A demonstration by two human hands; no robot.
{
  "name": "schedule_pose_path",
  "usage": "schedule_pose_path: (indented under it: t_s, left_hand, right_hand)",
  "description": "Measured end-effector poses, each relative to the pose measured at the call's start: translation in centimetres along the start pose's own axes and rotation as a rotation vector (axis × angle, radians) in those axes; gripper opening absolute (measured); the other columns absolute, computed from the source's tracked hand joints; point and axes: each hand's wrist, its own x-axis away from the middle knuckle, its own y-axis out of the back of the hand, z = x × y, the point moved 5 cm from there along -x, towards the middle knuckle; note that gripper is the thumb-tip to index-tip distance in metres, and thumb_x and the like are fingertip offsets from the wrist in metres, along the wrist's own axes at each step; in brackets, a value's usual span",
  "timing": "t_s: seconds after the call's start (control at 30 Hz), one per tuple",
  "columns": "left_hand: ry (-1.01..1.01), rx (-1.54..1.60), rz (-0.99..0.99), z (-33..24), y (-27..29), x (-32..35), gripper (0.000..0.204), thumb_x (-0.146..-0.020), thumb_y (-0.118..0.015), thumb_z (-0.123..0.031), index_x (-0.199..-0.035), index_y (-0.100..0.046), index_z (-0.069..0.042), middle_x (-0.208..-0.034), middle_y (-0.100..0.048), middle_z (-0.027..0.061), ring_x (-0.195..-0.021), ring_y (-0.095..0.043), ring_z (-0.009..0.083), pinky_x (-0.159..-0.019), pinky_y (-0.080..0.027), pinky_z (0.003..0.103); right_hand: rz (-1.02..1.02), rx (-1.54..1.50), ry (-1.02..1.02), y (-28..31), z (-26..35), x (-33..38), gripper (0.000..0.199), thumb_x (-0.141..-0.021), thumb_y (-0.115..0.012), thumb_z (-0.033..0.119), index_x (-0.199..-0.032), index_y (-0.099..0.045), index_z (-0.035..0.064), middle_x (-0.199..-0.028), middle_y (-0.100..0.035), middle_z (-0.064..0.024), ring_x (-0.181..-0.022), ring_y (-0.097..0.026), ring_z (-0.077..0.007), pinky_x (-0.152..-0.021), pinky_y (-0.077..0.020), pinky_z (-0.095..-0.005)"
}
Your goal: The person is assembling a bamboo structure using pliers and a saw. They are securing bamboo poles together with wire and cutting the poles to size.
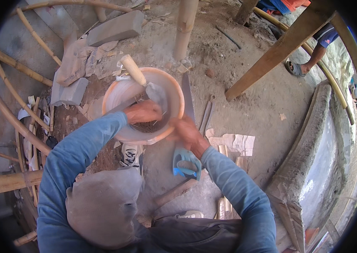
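Observation:
An orange-rimmed round tub (180, 90) stands in front of me, its inner wall coated grey. Inside it, my left hand (144, 111) hangs over a heap of thin pieces that look like nails (144, 126); its fingers are drawn together, and what they hold is hidden. A tool with a thick wooden handle (133, 70) and a grey, dusty end (156, 93) leans in the tub. My right hand (187, 133) is at the tub's right rim, blurred, so its fingers do not show clearly. Below it lies a handsaw with a teal handle (187, 163), its blade pointing away along the tub.
Right of the saw lie a long metal tool (206, 114) and torn paper (233, 142). A bamboo post (185, 29) stands beyond the tub; a slanted timber (271, 55) is at right. Grey blocks (117, 28) lie far left. Another person's foot (298, 68) shows upper right.

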Motion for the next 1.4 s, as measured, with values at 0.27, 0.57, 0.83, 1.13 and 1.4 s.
schedule_pose_path:
  t_s: [0.27,0.57,0.83,1.13,1.4]
  left_hand:
    - [-0.004,-0.014,-0.549,-0.5,7.0,8.2,0.019,-0.096,-0.064,-0.020,-0.095,-0.059,-0.002,-0.093,-0.069,0.0170,-0.086,-0.066,0.0293,-0.080,-0.052,0.045]
    - [-0.023,0.718,-1.262,9.0,13.8,18.5,0.020,-0.105,-0.060,-0.028,-0.114,-0.064,-0.010,-0.117,-0.068,0.0045,-0.104,-0.062,0.0162,-0.097,-0.049,0.035]
    - [-0.130,0.973,-0.906,7.0,11.6,12.0,0.009,-0.107,-0.057,-0.018,-0.109,-0.057,-0.009,-0.112,-0.068,0.0083,-0.092,-0.064,0.0132,-0.084,-0.055,0.033]
    - [-0.196,0.753,-0.457,-2.7,8.2,3.5,0.006,-0.109,-0.053,-0.014,-0.106,-0.054,-0.009,-0.112,-0.066,0.0092,-0.086,-0.062,0.0112,-0.077,-0.054,0.030]
    - [-0.385,0.532,-0.352,-15.6,11.2,-4.0,0.010,-0.108,-0.052,-0.012,-0.103,-0.054,-0.004,-0.119,-0.067,0.0175,-0.085,-0.064,0.0120,-0.074,-0.056,0.029]
  right_hand:
    - [-0.053,-0.086,-0.005,-2.1,0.9,-0.6,0.047,-0.098,-0.059,0.010,-0.137,-0.047,-0.0145,-0.117,-0.067,-0.0211,-0.093,-0.077,-0.0300,-0.077,-0.0702,-0.0402]
    - [-0.153,-0.190,0.101,0.6,4.2,1.6,0.041,-0.095,-0.060,0.005,-0.129,-0.052,-0.0159,-0.112,-0.067,-0.0195,-0.097,-0.074,-0.0305,-0.081,-0.0678,-0.0426]
    - [-0.416,-0.328,0.231,10.2,6.5,16.1,0.047,-0.089,-0.058,-0.002,-0.134,-0.050,-0.0166,-0.125,-0.065,-0.0259,-0.108,-0.073,-0.0378,-0.093,-0.0675,-0.0499]
    - [-0.938,-0.528,0.349,21.1,1.4,28.8,0.041,-0.093,-0.052,0.002,-0.133,-0.050,-0.0093,-0.130,-0.059,-0.0178,-0.123,-0.061,-0.0312,-0.111,-0.0510,-0.0474]
    - [-0.992,-0.763,0.637,31.3,5.0,23.5,0.029,-0.092,-0.056,-0.001,-0.121,-0.054,-0.0074,-0.115,-0.061,-0.0140,-0.108,-0.064,-0.0298,-0.098,-0.0552,-0.0485]
